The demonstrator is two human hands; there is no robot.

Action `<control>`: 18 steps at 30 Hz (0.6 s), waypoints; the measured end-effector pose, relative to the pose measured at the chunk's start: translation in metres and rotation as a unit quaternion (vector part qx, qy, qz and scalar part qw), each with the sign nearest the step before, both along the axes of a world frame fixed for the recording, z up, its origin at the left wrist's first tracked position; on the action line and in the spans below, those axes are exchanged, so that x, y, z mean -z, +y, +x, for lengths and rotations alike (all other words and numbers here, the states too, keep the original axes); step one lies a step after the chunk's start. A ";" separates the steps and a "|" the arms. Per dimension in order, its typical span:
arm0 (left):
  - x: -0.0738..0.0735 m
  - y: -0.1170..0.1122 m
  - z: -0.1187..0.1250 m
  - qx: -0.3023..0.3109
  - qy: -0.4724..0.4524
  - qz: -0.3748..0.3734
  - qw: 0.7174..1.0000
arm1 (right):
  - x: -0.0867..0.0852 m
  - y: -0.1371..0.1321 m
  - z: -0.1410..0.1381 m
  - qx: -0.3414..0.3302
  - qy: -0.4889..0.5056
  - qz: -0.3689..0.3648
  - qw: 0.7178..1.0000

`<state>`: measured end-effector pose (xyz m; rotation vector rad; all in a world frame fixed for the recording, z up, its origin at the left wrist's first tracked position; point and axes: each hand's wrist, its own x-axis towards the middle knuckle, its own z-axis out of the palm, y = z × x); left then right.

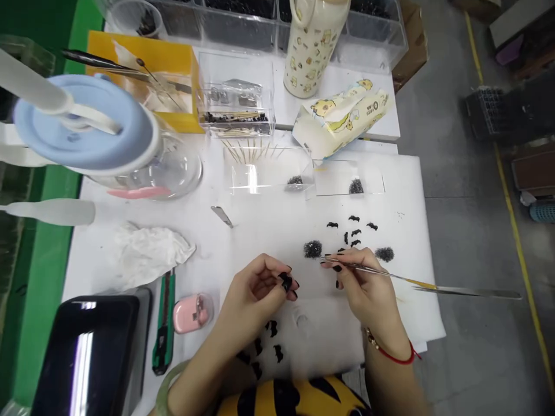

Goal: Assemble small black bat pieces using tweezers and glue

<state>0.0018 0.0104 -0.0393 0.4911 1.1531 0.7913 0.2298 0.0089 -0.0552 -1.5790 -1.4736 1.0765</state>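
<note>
My left hand [255, 292] is curled, its fingertips pinching a small black piece [285, 281] above the white foam mat [269, 231]. My right hand [366, 286] grips long metal tweezers [416, 283], whose tips point left at a fuzzy black clump [313, 249]. Another black clump [384, 253] lies to the right of that hand. Several small black shaped pieces [353, 228] lie on the mat just beyond my right hand. More black pieces [266, 341] rest under my left wrist.
Clear plastic boxes [269, 170] with dark clumps stand behind the work area. Left of my hands lie a crumpled white cloth [147, 251], a green utility knife [165, 323], a pink item [193, 312] and a dark scale [87, 352]. A patterned bottle [312, 43] stands at the back.
</note>
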 end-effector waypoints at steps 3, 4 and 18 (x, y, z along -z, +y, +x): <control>0.005 -0.002 -0.003 0.004 -0.001 0.016 1.000 | 0.000 0.000 0.000 -0.011 -0.003 -0.004 1.000; 0.006 -0.003 -0.004 0.006 0.000 0.021 1.000 | -0.001 0.001 -0.001 -0.015 -0.003 -0.005 1.000; -0.010 -0.003 -0.004 -0.001 0.037 -0.007 0.999 | -0.011 0.006 -0.003 -0.032 -0.006 0.000 0.999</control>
